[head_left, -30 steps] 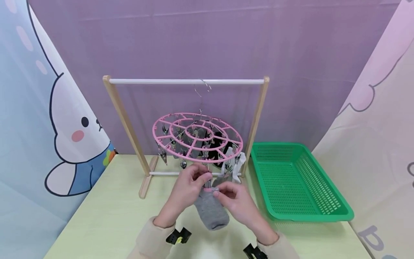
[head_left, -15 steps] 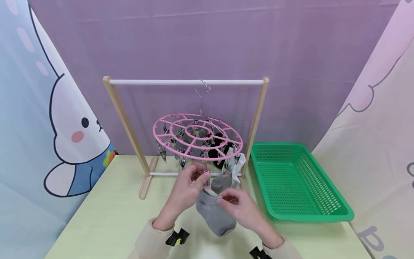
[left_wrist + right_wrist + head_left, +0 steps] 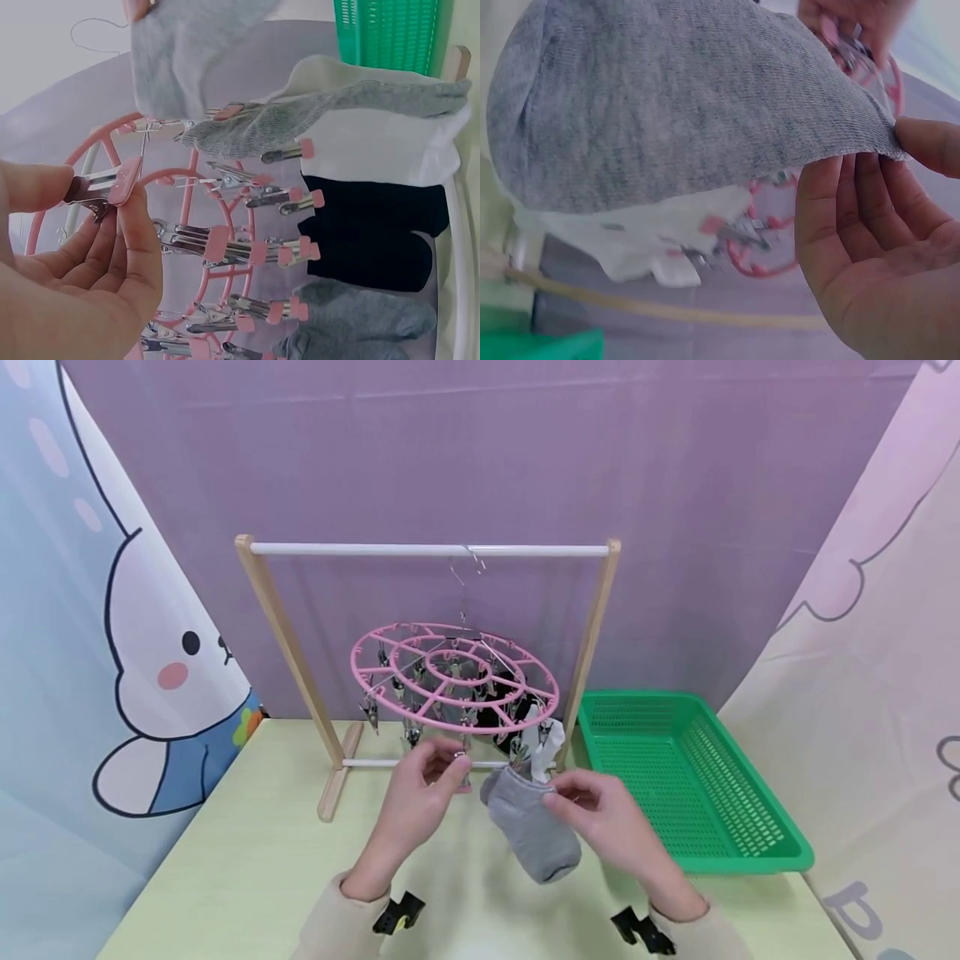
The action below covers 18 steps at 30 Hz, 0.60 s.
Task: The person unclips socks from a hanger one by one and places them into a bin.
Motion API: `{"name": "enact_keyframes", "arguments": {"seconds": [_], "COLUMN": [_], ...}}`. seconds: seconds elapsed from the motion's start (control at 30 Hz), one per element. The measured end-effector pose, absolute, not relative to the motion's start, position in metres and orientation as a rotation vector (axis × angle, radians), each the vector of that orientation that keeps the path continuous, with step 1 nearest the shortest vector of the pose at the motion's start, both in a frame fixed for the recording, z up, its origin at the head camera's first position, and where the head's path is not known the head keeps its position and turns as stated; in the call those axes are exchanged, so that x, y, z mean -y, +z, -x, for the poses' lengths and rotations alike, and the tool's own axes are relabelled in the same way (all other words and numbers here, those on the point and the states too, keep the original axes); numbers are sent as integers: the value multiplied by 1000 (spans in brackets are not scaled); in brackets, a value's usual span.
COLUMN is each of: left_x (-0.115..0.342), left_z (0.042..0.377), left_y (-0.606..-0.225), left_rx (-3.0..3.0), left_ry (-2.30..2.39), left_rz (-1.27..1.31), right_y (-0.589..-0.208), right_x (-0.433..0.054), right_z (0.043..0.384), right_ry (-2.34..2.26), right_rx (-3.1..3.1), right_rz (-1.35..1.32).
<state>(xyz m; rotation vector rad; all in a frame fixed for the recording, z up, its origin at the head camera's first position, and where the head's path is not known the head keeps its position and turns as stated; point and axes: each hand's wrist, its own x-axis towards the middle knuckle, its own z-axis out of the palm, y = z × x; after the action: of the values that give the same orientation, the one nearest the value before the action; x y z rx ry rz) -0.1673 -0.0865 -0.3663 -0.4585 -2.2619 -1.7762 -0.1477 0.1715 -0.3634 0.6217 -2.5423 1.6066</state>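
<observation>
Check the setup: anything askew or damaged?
The pink hanger looks askew: it dips toward the green basket, while the white rail above sits roughly level. Clipped socks may be weighing that side down. No damage is visible.

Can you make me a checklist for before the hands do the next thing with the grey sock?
1. Right fingers holding the grey sock: ok, they and the thumb pinch its edge.
2. Left fingers holding a clip: ok, it is pinched with the thumb.
3. Sock free of that clip: ok, there is a gap between them.
4. Sock not touching the white cloth: cannot tell, they overlap in the head view.
5. Pink hanger hooked on the white bar: ok.
6. Sock over the green basket, if it goes there: not ok, the basket is off to the right.
</observation>
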Motion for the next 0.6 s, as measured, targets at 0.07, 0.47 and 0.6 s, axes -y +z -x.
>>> {"name": "enact_keyframes", "arguments": {"seconds": [0.07,0.47,0.6], "left_x": [89,102,106], "left_z": [168,170,170], "left_y": [-367,-370,-371], "left_rx": [2263,2253,2244], "left_ry": [-1771,-1742,-1748], "left_rz": [444,371,350], "right_y": [-359,-336,-333], "right_x": [-179,-224,-238], "right_z": [149,149,149], "right_ry": [1589,1460,1420], "right_rx": [2537,2481,2486], "right_rz": [-590,-392,-300]}}
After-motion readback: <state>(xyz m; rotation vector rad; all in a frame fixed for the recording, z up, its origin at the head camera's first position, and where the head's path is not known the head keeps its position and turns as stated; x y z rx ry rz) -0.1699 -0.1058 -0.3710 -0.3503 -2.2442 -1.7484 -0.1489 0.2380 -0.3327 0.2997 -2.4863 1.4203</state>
